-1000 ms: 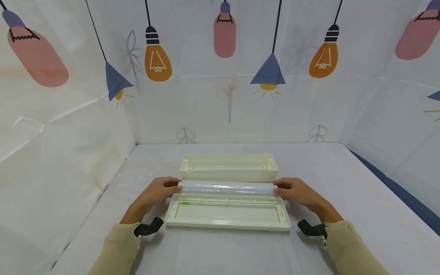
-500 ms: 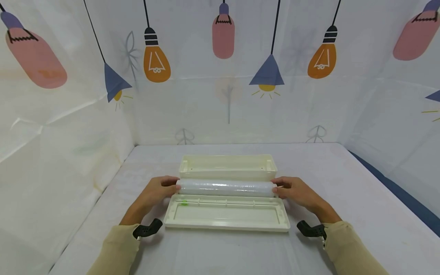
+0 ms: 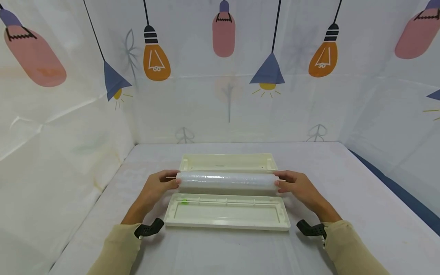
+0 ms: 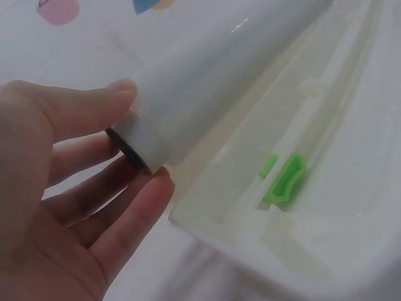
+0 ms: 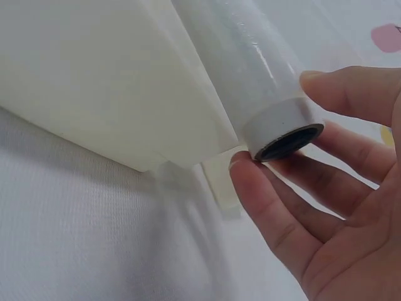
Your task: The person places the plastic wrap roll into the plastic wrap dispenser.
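Note:
A roll of cling film (image 3: 227,180) is held level by its two ends, raised above the table between a cream box (image 3: 228,161) and its lid (image 3: 227,214). My left hand (image 3: 156,189) pinches the left end; in the left wrist view the thumb lies on the film and the fingers (image 4: 135,226) curl at the core's rim. At the other end, my right hand (image 3: 300,189) grips likewise, and the right wrist view shows the hollow core (image 5: 291,143) between thumb and fingers. The roll hides the box's front wall.
Near the lid's left end sits a green slider (image 4: 285,179) on a rail. White cloth covers the table (image 3: 227,252), and a printed curtain (image 3: 227,103) encloses its back and sides. A black wrist mount (image 3: 148,228) juts from each sleeve.
Both hands have raised the cling film roll from just behind the lid, so it now covers the front of the box. Box and lid stay in place.

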Demonstrator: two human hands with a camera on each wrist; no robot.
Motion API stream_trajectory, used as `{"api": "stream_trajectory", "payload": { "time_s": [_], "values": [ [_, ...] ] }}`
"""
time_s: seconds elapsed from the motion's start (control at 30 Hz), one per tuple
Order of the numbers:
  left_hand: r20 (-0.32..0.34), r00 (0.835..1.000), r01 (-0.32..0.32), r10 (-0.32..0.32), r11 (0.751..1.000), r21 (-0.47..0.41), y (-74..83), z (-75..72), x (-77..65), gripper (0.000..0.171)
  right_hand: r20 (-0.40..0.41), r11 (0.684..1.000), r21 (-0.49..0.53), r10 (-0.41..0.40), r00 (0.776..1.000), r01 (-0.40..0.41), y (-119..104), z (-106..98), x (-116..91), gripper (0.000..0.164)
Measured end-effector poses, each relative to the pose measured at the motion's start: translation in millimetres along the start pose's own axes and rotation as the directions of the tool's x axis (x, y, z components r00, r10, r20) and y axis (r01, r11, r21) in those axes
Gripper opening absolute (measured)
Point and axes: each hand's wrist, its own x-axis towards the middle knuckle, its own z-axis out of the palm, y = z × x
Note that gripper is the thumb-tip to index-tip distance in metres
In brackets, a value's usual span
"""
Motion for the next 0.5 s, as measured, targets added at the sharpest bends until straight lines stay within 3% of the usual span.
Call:
{"api": "stream_trajectory", "payload": {
  "time_s": [0.33,0.5],
  "values": [
    [-0.034,0.999,0.010,-0.011,1.000,-0.028,-0.3,2.9,-0.4,0.054,-0.009,0.999,0.050,-0.008,1.000,0.008,-1.4,2.2,1.9,0.056],
    [-0.056,0.998,-0.042,0.036,0.994,-0.103,0.5,3.8,1.8,0.052,-0.039,0.998,0.038,-0.042,0.998,0.044,0.4,2.4,3.0,0.054]
  ]
}}
